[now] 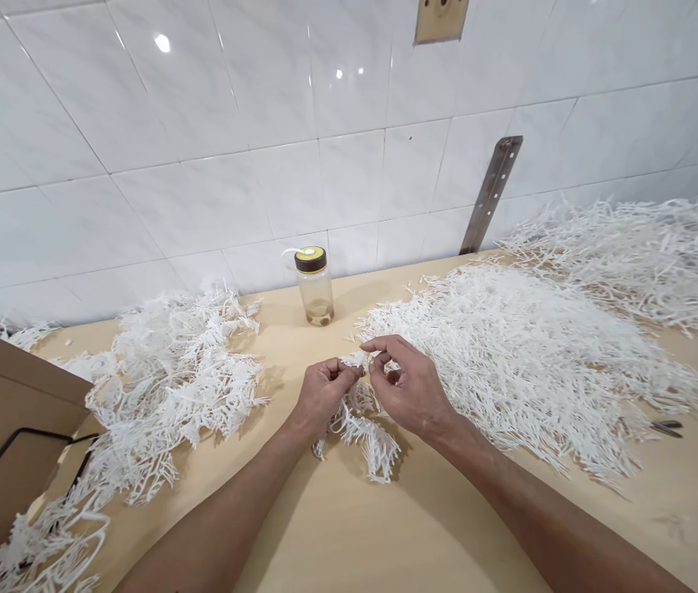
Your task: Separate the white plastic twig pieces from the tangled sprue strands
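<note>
Near the middle of the wooden table, my left hand (323, 397) is closed on a bundle of white strands (374, 445), pinching its upper end. The rest of the bundle hangs down and lies on the table below my hands. My right hand (409, 385) is just right of that pinched end, its fingers curled and the index finger reaching towards it; whether it grips a strand is too small to tell. A wide pile of loose white strands (522, 354) spreads out to the right. Tufted white bundles (182, 371) are heaped on the left.
A clear jar (315, 292) with a black and yellow lid stands behind my hands. At the left edge is a brown cardboard box (9, 428) with a black wire. A metal bracket (490, 198) leans at the tiled wall. Small dark snips (668, 427) lie far right.
</note>
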Available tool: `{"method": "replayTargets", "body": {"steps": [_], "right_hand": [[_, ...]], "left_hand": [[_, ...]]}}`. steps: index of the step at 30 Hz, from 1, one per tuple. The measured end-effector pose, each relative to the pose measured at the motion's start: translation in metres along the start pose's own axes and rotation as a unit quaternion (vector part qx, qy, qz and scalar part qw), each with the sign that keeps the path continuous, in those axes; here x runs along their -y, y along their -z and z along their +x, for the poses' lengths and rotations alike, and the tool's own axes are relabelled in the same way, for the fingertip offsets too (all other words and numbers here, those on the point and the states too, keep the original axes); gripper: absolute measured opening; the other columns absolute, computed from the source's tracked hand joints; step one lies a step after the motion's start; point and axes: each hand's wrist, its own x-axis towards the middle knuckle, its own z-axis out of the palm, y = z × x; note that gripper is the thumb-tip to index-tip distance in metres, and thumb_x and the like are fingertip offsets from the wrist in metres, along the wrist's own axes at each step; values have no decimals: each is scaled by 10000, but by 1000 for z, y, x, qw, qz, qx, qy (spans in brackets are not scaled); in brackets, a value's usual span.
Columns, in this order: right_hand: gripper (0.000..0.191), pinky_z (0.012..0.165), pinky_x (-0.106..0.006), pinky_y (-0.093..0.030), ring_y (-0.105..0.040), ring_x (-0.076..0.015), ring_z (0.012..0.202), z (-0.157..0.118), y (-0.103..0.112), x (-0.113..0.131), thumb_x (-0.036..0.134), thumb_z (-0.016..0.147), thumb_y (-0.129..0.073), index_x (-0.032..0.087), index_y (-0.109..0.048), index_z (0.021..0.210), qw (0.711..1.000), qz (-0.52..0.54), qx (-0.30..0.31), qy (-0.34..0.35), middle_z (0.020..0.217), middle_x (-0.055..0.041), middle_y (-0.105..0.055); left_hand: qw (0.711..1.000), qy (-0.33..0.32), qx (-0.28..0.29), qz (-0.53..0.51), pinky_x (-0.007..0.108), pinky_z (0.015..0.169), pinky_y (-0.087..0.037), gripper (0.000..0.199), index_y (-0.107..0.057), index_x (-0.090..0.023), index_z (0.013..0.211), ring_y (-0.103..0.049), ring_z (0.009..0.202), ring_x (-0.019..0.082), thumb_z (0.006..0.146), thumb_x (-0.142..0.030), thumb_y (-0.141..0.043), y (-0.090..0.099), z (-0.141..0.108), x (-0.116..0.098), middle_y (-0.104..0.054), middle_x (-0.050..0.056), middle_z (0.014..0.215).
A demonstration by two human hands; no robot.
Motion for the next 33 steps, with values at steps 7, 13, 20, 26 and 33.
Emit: {"method": "replayTargets", "body": {"steps": [7, 13, 20, 26, 33], "right_hand": [[155, 581, -269, -516, -586, -126, 652, 4, 5, -5, 182, 863, -539, 194, -667, 950, 998, -33, 38, 24, 963, -63, -673], [112, 634, -280, -495, -617, -152, 671, 7, 7, -11, 238, 872, -570, 194, -644, 799, 997, -52, 43, -40, 753, -16, -687], [172, 600, -272, -452, -602, -148, 643, 6, 6, -13, 283, 898, -545, 193, -667, 818, 992, -43, 61, -98, 736, -4, -692], [150, 620, -272, -442, -591, -146, 663, 3, 1, -13, 225, 905, -521, 187, -656, 852, 994, -56, 60, -68, 764, -8, -686], [81, 649, -281, -403, -581, -167, 704, -1, -8, -19, 149, 872, -532, 179, -589, 822, 988, -148, 40, -29, 773, -28, -649]], "left_hand": [[999, -5, 6, 46, 216, 465, -254, 417, -528, -157, 574, -327, 460, 59, 656, -474, -786, -2, -2, -2, -408, -65, 495], [1000, 3, 21, -16, 206, 471, -306, 372, -584, -158, 722, -409, 469, 69, 643, -432, -822, 0, -2, -2, -478, -58, 549], [994, 34, 11, -105, 228, 473, -399, 369, -585, -158, 703, -461, 436, 80, 607, -392, -854, 3, 1, -1, -527, -48, 538], [995, 40, -28, -89, 223, 448, -362, 394, -579, -155, 649, -439, 418, 80, 634, -465, -822, 1, 1, -1, -496, -45, 499], [998, -11, -66, 2, 206, 456, -287, 398, -553, -156, 616, -372, 450, 62, 660, -467, -797, -1, 1, 6, -458, -54, 507]]}}
